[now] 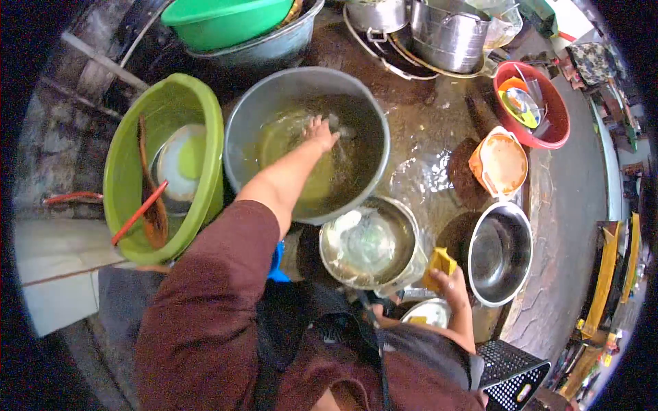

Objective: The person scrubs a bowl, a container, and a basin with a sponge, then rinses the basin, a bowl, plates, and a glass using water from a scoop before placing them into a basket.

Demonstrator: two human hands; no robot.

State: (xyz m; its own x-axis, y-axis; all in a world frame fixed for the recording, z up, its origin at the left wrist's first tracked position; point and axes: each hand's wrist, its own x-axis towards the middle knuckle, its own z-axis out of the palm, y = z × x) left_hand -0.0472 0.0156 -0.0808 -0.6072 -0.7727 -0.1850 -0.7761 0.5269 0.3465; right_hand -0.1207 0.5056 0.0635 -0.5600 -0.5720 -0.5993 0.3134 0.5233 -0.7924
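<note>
My left hand [321,133] reaches into a large grey tub [236,147] of cloudy water, its fingers slightly apart near the surface, where the water is splashing. Nothing is clearly seen in it. Low on the right, my right hand [450,286] grips a yellow object [441,263], which looks like a sponge. Just left of that hand stands a metal pot [370,243] with cloudy, sudsy liquid. A white-rimmed round container [432,312] lies below it, partly hidden by my right arm.
At left, a green tub [116,171] holds a wooden spoon and a red-handled utensil. Rightward are an empty steel bowl [497,257], an orange container [502,164] and a red basin [556,127]. Pots [449,38] stand at the back, a black crate [510,373] at lower right.
</note>
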